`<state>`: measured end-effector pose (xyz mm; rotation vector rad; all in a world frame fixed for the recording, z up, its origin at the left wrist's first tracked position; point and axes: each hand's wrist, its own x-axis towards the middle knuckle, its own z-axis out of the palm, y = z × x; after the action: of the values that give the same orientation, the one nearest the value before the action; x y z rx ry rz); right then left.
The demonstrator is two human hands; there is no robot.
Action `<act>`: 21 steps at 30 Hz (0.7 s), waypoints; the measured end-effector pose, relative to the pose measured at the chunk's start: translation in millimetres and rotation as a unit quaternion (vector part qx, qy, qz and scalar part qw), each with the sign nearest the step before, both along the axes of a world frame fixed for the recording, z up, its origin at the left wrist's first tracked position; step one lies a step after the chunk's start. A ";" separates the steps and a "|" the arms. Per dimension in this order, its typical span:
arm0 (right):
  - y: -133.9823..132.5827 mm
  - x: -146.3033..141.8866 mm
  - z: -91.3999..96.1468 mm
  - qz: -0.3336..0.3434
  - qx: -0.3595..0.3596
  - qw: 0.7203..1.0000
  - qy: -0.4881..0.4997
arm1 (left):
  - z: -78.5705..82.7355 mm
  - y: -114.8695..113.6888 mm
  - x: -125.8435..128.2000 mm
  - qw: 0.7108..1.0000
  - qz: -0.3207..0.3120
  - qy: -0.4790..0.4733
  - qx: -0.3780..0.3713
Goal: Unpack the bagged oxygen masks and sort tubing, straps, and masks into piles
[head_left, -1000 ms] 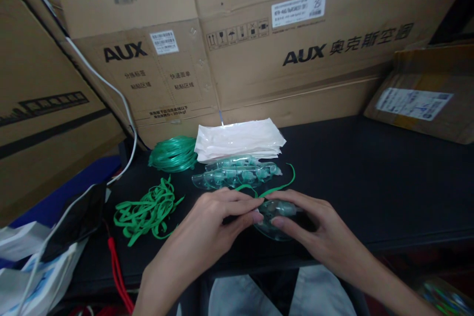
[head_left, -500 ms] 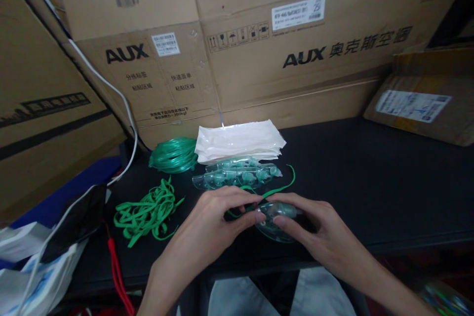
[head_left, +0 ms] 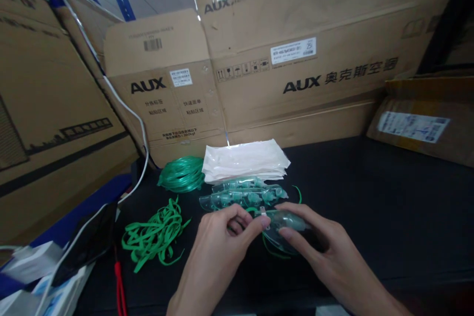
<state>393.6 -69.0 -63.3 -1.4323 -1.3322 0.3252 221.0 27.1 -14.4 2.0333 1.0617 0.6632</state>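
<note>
My two hands meet over a clear green-tinted plastic mask (head_left: 285,222) low on the black table (head_left: 388,207). My left hand (head_left: 225,237) pinches a thin green strap (head_left: 272,252) at the mask's edge, fingers closed. My right hand (head_left: 318,247) wraps its fingers round the mask from the right. Just beyond the hands lies a row of several more clear masks (head_left: 244,193). Behind them sits a stack of white flat pouches (head_left: 246,160).
A loose heap of green straps (head_left: 155,237) lies left of my hands, a coil of green tubing (head_left: 181,175) behind it. Large AUX cardboard boxes (head_left: 296,74) wall the back and left. A smaller labelled box (head_left: 418,121) stands right. A white cable (head_left: 142,128) hangs left.
The view has tilted upward, so everything sits lower in the picture. The strap's free loop, which arched above the mask, is now drawn down beneath it; both hands stay on the mask.
</note>
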 end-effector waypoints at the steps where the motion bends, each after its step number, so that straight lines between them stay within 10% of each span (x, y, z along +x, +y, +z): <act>1: 2.4 -0.9 1.2 -0.008 0.015 1.000 -0.010 | 0.3 0.0 -0.2 1.000 -0.004 -0.006 -0.017; 12: 22.5 -16.8 45.1 0.020 0.059 0.997 -0.052 | 10.4 10.4 -10.4 0.968 -0.025 -0.220 -0.121; 21: 21.2 -17.1 45.9 0.054 0.070 0.990 -0.108 | 10.0 9.4 -8.8 0.961 -0.020 -0.225 -0.162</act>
<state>376.5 -47.9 -17.4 -1.3073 -1.5810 0.1448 212.3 36.5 -4.5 1.5217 0.7948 0.8233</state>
